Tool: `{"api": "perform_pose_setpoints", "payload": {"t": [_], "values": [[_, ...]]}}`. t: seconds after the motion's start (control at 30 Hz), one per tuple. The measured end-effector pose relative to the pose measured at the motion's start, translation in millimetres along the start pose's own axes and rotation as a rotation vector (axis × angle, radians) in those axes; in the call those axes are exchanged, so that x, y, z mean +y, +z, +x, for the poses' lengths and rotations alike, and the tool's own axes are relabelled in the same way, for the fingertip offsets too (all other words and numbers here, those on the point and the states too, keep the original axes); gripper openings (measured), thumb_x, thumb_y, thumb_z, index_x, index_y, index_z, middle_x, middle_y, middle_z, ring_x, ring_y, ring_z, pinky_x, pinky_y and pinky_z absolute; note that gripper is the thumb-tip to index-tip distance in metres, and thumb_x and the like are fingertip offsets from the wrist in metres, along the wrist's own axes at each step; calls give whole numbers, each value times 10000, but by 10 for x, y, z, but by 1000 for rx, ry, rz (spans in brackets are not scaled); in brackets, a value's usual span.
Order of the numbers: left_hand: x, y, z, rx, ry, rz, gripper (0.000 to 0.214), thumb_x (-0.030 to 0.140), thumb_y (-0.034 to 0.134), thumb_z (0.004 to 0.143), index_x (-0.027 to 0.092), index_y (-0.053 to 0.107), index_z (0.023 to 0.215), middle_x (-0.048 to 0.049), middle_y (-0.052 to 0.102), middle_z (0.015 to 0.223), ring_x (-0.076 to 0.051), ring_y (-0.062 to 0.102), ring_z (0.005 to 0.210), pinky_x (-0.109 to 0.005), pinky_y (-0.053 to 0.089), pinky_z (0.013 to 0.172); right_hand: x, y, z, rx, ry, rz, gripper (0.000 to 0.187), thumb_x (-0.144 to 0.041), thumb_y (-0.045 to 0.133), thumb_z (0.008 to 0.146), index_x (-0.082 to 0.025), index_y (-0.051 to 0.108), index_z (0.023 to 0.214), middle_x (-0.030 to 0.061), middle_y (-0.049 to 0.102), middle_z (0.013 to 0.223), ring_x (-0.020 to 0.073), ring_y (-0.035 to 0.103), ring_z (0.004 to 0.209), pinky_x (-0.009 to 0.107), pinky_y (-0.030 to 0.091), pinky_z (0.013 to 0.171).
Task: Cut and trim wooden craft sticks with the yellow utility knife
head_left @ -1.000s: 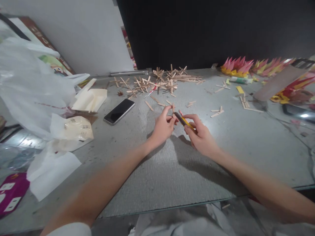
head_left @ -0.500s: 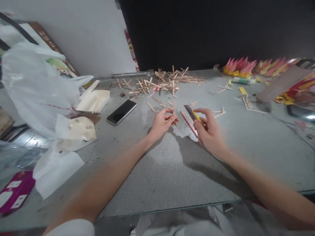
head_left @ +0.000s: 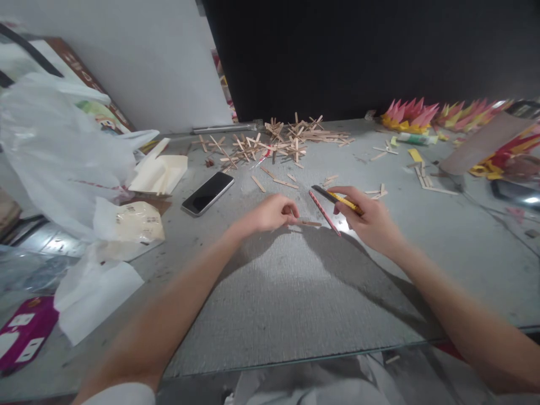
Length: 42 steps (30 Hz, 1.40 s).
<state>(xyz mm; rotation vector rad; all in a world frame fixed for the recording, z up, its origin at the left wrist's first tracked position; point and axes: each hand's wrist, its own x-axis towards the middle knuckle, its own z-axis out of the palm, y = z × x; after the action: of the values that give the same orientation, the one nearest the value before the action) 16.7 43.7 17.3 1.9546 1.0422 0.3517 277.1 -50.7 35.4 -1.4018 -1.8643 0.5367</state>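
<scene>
Pale characters are running along a brown-edged package (head_left: 80,73) toward ten o'clock, and tiny marks are showing on a wrapped packet (head_left: 139,221) toward nine, both too blurred to read. The left forearm is reaching in from between seven and eight o'clock, its hand low over the tabletop (head_left: 270,304); the right is slanting in from between four and five. The left hand (head_left: 276,212) is curling nearly closed, fingertips pinching a flat wooden stick (head_left: 310,223) that is pointing toward three o'clock. The right hand (head_left: 366,219) is closing around a yellow-and-black cutter (head_left: 338,199), whose dark end is aiming at ten o'clock. Between the hands, a red-patterned rod (head_left: 324,211) is lying aslant, its far end toward eleven. Crossed sticks (head_left: 274,143) are piling up at twelve o'clock.
</scene>
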Motion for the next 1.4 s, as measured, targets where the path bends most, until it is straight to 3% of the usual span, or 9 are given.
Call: {"api": "perform_pose_setpoints", "payload": {"t": [0.07,0.17,0.33,0.5,0.8,1.4], "values": [[-18,-28,-14,-18,27,67,53,187,797,727,210,749,727,-29,694,635,-175,605,558,-273,390,531,37,-67,19,-47,-59,-59,349,-349,518,1035,-255,669,1336,24,743,854,114,493,531,261,391,565],[-12,-38,-25,-95,64,146,77,238,788,772,211,751,710,-28,701,675,-175,617,620,-278,392,572,52,-142,40,-128,-124,-123,348,-406,533,1033,-240,733,1264,45,782,899,107,492,513,255,358,529],[-4,-29,6,-90,116,159,68,235,800,776,186,754,763,-31,718,768,-172,633,735,-279,408,653,-30,-173,116,-378,-181,-283,312,-387,536,1040,-303,770,1228,-13,752,705,101,515,468,242,331,532],[-69,10,54,-57,137,122,103,256,812,782,185,749,743,-35,725,773,-171,626,735,-287,406,655,-136,-133,180,-532,-194,-420,341,-319,487,1053,-317,753,1266,25,811,886,140,660,609,241,376,599],[-12,46,60,-43,64,113,87,258,815,763,189,767,739,-46,744,757,-184,633,712,-298,398,634,-108,-145,135,-559,-191,-439,355,-291,465,1058,-277,739,1283,38,804,871,137,655,609,244,369,600],[-118,44,101,-69,96,112,114,306,820,769,200,779,762,-54,730,797,-185,627,729,-298,405,658,-123,-136,110,-550,-228,-477,351,-304,456,1066,-306,725,1290,39,808,918,157,691,669,254,369,611]]}}
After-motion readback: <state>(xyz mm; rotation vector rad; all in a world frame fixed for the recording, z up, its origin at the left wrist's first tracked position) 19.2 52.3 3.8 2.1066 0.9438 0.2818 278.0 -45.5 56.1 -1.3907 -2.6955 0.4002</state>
